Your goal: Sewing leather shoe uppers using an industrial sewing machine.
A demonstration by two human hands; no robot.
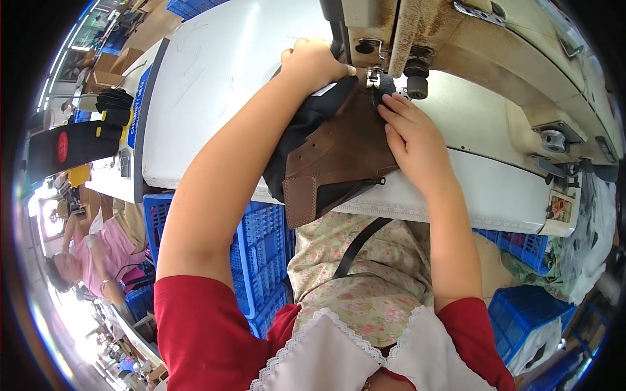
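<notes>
A brown leather boot upper (339, 146) with black lining, a row of eyelets and a zipper lies on the bed of a sewing machine (482, 39). Its far edge sits at the presser foot (373, 78). My left hand (314, 64) is closed on the upper's far left side, the thumb pointing toward the foot; its other fingertips are partly hidden. Just right of the foot, my right hand (417, 137) lies with fingers stretched flat over the leather and a dark strip. The upper's lower corner with the zipper pull (380, 182) hangs over the table's near edge.
The white machine table (208, 98) extends to my left. Blue plastic crates (261, 241) stand below it, another blue crate (528, 319) at lower right. Clear plastic sheeting (593, 228) hangs at the right. A person in pink (107, 254) sits at the far left.
</notes>
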